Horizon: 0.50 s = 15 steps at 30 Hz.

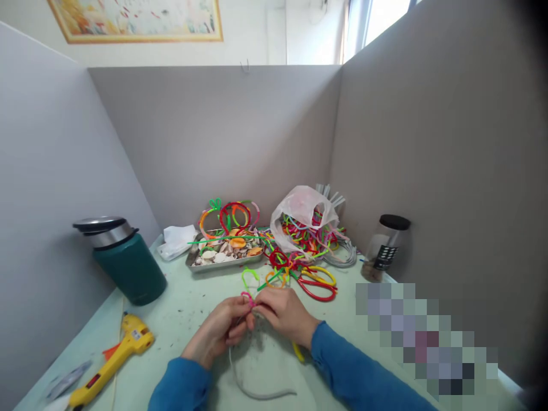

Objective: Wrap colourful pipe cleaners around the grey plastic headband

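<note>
My left hand and my right hand meet over the middle of the table, fingers closed in a pinch. Between their fingertips is a small pink pipe cleaner, bent into a curve. A thin grey cord hangs down from my left hand and curls across the tabletop. Just beyond the fingers lie a lime-green pipe cleaner loop and an orange one. The end of a yellow strip shows below my right wrist. My fingers hide the exact joint.
A metal tray of shells has pipe cleaner rings on it. Right of it, a plastic bag spills pipe cleaners, near red and yellow loops. A teal bottle and yellow glue gun stand left; a black-lidded jar, right. Grey partitions enclose the table.
</note>
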Tool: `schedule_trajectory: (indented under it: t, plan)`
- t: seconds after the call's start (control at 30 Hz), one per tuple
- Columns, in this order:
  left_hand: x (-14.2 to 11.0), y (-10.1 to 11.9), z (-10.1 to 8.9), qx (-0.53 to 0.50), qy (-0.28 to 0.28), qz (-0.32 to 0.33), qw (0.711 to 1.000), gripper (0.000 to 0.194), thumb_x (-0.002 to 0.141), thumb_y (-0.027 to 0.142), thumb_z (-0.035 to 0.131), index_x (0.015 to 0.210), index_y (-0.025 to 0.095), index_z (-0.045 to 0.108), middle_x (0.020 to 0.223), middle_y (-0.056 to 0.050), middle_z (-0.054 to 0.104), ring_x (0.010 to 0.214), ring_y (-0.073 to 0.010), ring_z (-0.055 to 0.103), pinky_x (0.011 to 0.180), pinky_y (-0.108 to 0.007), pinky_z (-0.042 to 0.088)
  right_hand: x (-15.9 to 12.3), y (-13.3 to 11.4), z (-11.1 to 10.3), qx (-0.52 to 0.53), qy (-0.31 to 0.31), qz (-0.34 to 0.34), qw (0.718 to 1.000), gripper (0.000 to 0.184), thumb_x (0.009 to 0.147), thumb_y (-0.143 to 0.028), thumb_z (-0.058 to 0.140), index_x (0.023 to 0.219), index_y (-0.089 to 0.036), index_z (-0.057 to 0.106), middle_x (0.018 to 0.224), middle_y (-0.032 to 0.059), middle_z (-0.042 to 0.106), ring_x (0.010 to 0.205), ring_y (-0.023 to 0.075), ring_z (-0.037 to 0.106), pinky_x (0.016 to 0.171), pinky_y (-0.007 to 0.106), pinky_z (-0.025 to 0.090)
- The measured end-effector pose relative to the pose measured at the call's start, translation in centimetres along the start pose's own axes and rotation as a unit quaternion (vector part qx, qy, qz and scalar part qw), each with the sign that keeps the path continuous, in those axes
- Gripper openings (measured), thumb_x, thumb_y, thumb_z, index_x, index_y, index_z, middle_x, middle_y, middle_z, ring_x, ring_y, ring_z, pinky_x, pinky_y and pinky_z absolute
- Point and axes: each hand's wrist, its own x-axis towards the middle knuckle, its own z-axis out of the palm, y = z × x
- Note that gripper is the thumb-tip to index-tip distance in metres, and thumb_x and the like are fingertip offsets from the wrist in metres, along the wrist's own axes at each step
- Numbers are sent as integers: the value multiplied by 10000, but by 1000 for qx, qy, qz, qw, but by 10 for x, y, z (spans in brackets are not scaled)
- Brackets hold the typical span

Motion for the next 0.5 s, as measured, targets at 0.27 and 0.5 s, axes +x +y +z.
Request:
schedule_trajectory:
  t: [0.27, 0.5]
  plan:
    - [-14, 6, 17, 141, 81, 165, 973, 306, 719, 412, 641, 870, 185, 503, 465, 103, 361, 374, -31, 245, 361, -158, 137, 23, 2, 0, 484, -133, 425, 754, 223, 754, -251, 488, 559, -143, 491, 411, -47, 457, 278, 38, 309, 308, 162, 212]
    - [-4, 1, 3, 185, 129, 176, 958, 373, 658, 478, 653, 743, 116, 638, 552, 13, 546, 478, -78, 401, 459, -195, 276, 14, 2, 13, 498, -130, 414, 751, 343, 823, -386, 418, 650, -119, 547, 446, -9, 520, 266, 51, 342, 280, 166, 242]
